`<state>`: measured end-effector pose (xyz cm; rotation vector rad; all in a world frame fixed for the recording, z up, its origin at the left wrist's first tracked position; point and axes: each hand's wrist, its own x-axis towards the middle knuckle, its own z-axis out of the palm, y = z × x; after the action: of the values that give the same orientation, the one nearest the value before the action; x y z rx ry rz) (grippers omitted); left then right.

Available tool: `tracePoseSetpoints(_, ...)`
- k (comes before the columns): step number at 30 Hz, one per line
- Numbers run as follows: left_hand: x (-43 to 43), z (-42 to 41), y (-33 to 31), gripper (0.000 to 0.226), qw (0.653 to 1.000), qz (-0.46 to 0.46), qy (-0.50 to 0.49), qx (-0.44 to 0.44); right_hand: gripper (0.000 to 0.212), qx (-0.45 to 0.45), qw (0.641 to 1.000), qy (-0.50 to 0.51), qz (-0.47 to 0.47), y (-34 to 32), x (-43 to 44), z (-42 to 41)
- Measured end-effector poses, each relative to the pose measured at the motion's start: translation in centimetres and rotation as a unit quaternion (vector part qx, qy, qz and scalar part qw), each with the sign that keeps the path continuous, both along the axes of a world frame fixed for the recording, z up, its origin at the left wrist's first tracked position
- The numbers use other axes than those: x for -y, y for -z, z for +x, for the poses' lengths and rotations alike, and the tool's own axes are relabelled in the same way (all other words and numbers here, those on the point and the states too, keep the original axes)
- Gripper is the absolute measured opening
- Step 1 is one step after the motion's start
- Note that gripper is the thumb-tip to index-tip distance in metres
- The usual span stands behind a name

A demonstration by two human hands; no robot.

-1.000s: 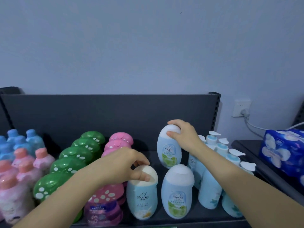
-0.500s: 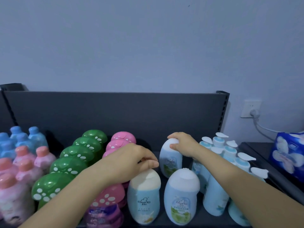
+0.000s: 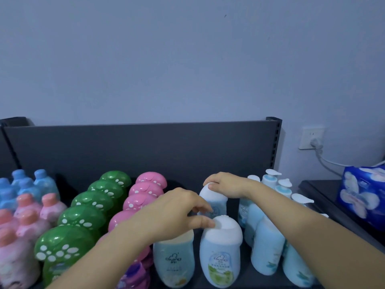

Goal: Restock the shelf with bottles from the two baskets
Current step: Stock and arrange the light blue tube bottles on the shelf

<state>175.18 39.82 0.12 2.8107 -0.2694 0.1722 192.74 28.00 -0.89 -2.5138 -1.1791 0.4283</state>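
Observation:
On the dark shelf [image 3: 145, 151], my right hand [image 3: 228, 184] grips the white cap of a pale blue bottle [image 3: 215, 202] that stands upright in the back of its row. In front of it stands a second pale blue bottle with a green label [image 3: 220, 253]. To that one's left stands a cream-capped bottle [image 3: 174, 261]. My left hand [image 3: 175, 214] hovers over the cream cap with its fingers loosely curled and holds nothing. Its thumb tip is at the edge of the front blue bottle's cap.
Rows of green spotted-cap bottles [image 3: 83, 217] and pink ones [image 3: 143, 197] fill the shelf to the left, with small blue and pink bottles [image 3: 27, 207] beyond. Pump bottles [image 3: 268, 226] stand on the right. A blue tissue pack [image 3: 364, 195] lies on the neighbouring shelf.
My right hand brought the pale blue bottle down until it stands behind the front one. My left hand let go of the cream cap and drifted right.

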Motion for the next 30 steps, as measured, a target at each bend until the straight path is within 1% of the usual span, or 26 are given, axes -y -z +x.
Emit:
tracePoseSetpoints(2,0.2,0.1,0.4,0.071,1.000,0.019,-0.004,-0.013,0.034,0.003,1.000,-0.012,-0.010,-0.1,0.7,-0.4)
tracePoseSetpoints(4,0.6,0.3,0.8,0.075,0.999,0.035,-0.009,-0.019,0.032,-0.006,1.000,-0.025,-0.018,-0.3,1.6,-1.0)
tracePoseSetpoints(7,1.5,0.3,1.0,0.067,0.998,0.053,-0.012,-0.011,0.029,-0.033,0.998,-0.043,-0.013,-0.4,2.9,-2.0)
tracePoseSetpoints(10,2.2,0.3,1.1,0.056,0.997,0.073,-0.022,0.016,0.025,-0.042,0.997,-0.058,0.006,-0.5,3.7,-3.0)
tracePoseSetpoints(15,2.9,0.6,1.4,0.041,0.998,0.042,-0.040,0.017,0.025,-0.082,0.994,-0.040,0.060,-0.3,4.8,-3.7)
tracePoseSetpoints(19,3.0,0.6,1.5,0.041,0.998,0.041,-0.039,0.011,0.025,-0.100,0.991,-0.028,0.085,-0.1,5.1,-4.0)
tracePoseSetpoints(24,3.1,0.5,1.6,0.043,0.999,0.031,-0.043,0.013,0.025,-0.096,0.991,-0.018,0.092,0.0,5.0,-4.7)
tracePoseSetpoints(30,2.9,0.4,1.9,0.037,0.999,0.018,-0.045,0.017,0.025,-0.057,0.993,0.001,0.108,0.3,5.2,-4.9)
